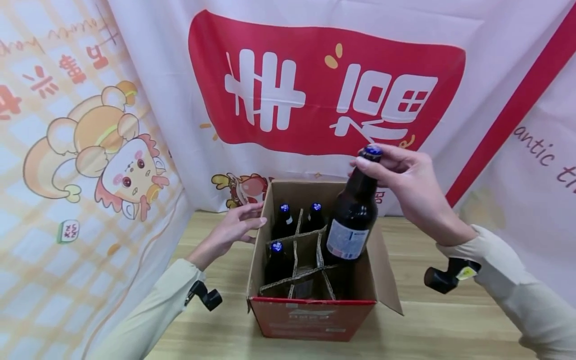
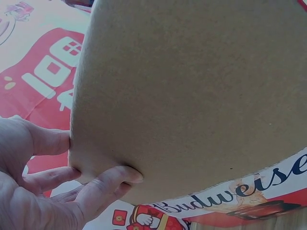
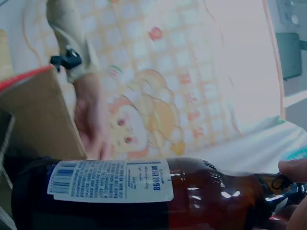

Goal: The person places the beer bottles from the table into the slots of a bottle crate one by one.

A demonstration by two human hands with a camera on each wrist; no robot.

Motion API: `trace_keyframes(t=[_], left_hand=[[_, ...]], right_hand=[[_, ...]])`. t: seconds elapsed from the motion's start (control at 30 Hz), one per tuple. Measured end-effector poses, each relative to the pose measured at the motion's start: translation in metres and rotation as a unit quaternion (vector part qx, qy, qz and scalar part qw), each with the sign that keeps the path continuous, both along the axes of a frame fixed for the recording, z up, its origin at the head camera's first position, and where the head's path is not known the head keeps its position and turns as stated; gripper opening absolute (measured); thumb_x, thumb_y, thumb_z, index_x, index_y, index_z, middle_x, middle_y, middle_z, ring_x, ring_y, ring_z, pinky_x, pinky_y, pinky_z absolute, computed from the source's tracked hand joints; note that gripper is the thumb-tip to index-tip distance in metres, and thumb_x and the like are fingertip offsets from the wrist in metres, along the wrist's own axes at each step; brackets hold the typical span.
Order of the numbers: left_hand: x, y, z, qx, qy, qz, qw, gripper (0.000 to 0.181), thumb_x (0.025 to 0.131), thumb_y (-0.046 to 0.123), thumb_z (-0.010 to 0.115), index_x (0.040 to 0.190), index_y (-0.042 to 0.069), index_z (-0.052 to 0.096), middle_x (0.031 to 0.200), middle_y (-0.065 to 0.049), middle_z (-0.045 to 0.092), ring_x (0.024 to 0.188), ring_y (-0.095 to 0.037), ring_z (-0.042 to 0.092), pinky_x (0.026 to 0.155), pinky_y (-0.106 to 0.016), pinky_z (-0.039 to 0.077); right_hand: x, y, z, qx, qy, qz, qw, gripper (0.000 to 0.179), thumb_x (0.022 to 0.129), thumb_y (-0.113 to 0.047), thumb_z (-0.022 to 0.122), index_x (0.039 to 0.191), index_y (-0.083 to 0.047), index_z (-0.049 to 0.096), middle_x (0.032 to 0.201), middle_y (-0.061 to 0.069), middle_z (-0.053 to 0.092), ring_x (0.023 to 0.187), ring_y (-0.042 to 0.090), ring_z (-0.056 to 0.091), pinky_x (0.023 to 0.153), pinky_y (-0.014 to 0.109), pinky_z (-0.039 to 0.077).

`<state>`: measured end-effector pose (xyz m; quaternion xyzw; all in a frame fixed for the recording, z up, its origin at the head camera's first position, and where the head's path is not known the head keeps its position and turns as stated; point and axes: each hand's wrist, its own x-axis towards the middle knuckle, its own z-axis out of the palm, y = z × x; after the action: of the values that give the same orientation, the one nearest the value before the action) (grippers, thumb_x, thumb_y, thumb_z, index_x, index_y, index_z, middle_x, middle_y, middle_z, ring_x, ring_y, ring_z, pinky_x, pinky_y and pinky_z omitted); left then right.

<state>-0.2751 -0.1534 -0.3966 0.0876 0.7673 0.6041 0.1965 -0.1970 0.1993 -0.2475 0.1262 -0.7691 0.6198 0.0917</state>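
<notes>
My right hand [image 1: 407, 175] grips a dark brown beer bottle [image 1: 353, 215] by its neck, just under the blue cap. The bottle tilts slightly over the right side of an open cardboard box [image 1: 315, 320], its lower end overlapping the compartments in the head view. In the right wrist view its pale printed label [image 3: 112, 181] shows. My left hand [image 1: 234, 225] touches the box's far left corner with extended fingers; one fingertip presses the brown cardboard flap [image 2: 182, 105]. Blue-capped bottles [image 1: 284, 220] stand in the left and back compartments.
Cardboard dividers [image 1: 310, 272] split the box into compartments. A side flap [image 1: 387, 270] sticks out at the right. The box stands on a wooden table [image 1: 450, 320], with printed cloths [image 1: 162, 100] hanging behind and at both sides.
</notes>
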Motion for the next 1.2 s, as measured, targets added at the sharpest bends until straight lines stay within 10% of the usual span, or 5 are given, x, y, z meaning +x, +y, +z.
trace_keyframes(t=[0.23,0.77,0.97,1.2], left_hand=[[-0.001,0.000,0.004,0.002,-0.005,-0.001,1.0000,0.065,0.103,0.019,0.065,0.161,0.006,0.038,0.157,-0.025,0.047,0.137,-0.043,0.054,0.089,-0.045,0.064],[0.001,0.003,0.006,0.004,-0.006,0.002,1.0000,0.064,0.104,0.017,0.064,0.161,0.006,0.039,0.157,-0.026,0.048,0.136,-0.045,0.055,0.087,-0.046,0.065],[0.001,0.000,0.008,0.008,-0.010,0.004,0.9999,0.064,0.104,0.017,0.064,0.161,0.006,0.039,0.159,-0.025,0.046,0.136,-0.044,0.055,0.088,-0.046,0.064],[0.001,0.001,0.006,0.002,-0.017,0.013,0.9998,0.063,0.103,0.018,0.066,0.160,0.009,0.042,0.159,-0.021,0.047,0.136,-0.041,0.056,0.088,-0.046,0.064]], right_hand=[[0.003,-0.030,-0.016,0.138,0.001,0.030,0.9900,0.043,0.095,-0.034,0.079,0.135,-0.021,0.072,0.111,0.000,0.078,0.095,0.023,0.072,0.080,0.032,0.064],[-0.007,-0.077,-0.038,0.253,0.036,0.197,0.9467,0.039,0.086,-0.025,0.089,0.120,-0.010,0.078,0.085,-0.006,0.075,0.070,0.012,0.063,0.063,0.026,0.054],[-0.019,-0.087,-0.037,0.340,0.052,0.271,0.8991,0.037,0.085,-0.025,0.089,0.116,-0.008,0.079,0.065,-0.007,0.057,0.056,0.008,0.046,0.055,0.023,0.045],[-0.024,-0.101,-0.037,0.449,0.035,0.339,0.8262,0.027,0.083,-0.024,0.090,0.103,-0.007,0.082,0.078,-0.006,0.073,0.060,0.003,0.052,0.058,0.019,0.054]])
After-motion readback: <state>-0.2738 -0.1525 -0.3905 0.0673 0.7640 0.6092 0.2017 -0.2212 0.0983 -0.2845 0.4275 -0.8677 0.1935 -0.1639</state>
